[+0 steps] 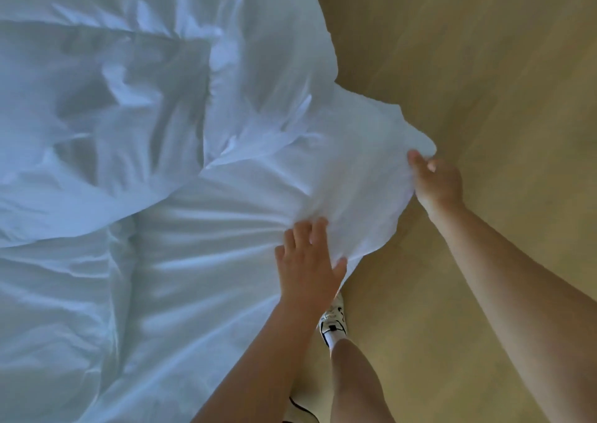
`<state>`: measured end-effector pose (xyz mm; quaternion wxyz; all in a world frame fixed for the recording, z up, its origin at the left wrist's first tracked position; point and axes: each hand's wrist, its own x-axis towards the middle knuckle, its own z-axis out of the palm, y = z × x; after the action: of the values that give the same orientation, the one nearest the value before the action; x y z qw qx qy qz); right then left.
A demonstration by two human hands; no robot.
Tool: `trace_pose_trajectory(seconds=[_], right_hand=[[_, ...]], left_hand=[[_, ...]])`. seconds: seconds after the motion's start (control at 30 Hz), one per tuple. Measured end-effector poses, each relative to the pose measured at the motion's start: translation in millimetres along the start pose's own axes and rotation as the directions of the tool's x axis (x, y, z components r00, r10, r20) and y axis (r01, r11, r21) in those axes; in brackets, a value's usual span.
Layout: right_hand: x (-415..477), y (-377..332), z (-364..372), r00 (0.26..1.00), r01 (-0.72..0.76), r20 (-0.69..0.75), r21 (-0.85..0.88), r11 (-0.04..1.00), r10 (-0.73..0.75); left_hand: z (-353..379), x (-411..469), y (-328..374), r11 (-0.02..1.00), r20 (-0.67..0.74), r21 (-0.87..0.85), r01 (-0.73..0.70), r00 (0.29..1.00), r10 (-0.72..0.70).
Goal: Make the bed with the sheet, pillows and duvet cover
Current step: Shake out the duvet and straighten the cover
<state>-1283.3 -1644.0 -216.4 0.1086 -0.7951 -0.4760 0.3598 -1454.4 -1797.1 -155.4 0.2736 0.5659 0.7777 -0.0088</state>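
Looking straight down through the head camera, we've got white bedding (200, 261) spread across the whole left side of the view, creased and shadowed, and whether this piece is the sheet or the duvet cover can't be told from here. A rumpled layer (106, 106) lies bunched on top of it toward the upper left, full of folds, with a smoother stretch nearer the person. Over on the right runs a pale wooden floor (484, 67), and the bedding's edge drapes out over it. Now the action: the right hand (437, 182) has a corner (400, 145) of the bedding, thumb on top and fingers curled underneath, so the grip is closed tight in a pinch on the cloth, holding that corner up and out above the floor, clear of the rest. The left hand (308, 258) sits just beside it, nearer the person, laid palm-down on the bedding with fingers spread and fairly straight, thumb out to the side; its grip is not closed round anything, it only presses on the cloth. Tight creases fan out across the fabric from those fingertips toward the left. Both forearms reach in from the bottom right. Below the left hand, a bare leg (352, 377) and a white sneaker (334, 321) with dark markings stand on the floor right against the hanging edge of the bedding, and part of a second shoe (302, 411) peeks in at the bottom edge.
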Motion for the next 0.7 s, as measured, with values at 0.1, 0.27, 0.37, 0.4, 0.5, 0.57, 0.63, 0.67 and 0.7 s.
trace_pose_trajectory(seconds=[0.1,0.27,0.37,0.4,0.5,0.57,0.63,0.67,0.7], right_hand=[[-6,10,-13,0.955,0.29,0.038,-0.323,0.901,-0.294],[-7,-3,-25,0.97,0.224,-0.012,-0.321,0.92,-0.241],[-47,-17,-9,0.962,0.155,-0.2,-0.151,0.976,-0.184],[-67,-18,-3,0.96,0.161,-0.215,-0.104,0.981,-0.181],[-134,-6,25,0.994,0.083,0.085,-0.095,0.992,-0.075],[-171,6,42,0.92,-0.01,0.385,-0.162,0.987,0.072],[-194,16,54,0.841,-0.057,0.526,-0.145,0.988,0.126],[-200,18,57,0.832,-0.064,0.541,-0.125,0.99,0.122],[-203,20,59,0.835,-0.071,0.539,-0.097,0.993,0.112]], left_hand=[[1,-12,-24,0.977,0.083,-0.031,0.21,0.975,-0.207],[6,-47,-30,0.96,0.136,0.202,-0.195,0.976,0.17],[16,-83,-48,0.948,0.319,0.316,-0.039,0.945,-0.068],[17,-96,-58,0.914,0.331,0.406,0.008,0.931,-0.155],[13,-128,-85,0.876,0.295,0.477,0.074,0.925,-0.238],[14,-142,-97,0.889,0.264,0.458,-0.009,0.956,-0.126],[15,-146,-98,0.902,0.269,0.429,-0.05,0.96,-0.075],[14,-146,-96,0.908,0.305,0.414,-0.059,0.949,-0.077],[15,-146,-95,0.924,0.351,0.375,-0.072,0.934,-0.069]])
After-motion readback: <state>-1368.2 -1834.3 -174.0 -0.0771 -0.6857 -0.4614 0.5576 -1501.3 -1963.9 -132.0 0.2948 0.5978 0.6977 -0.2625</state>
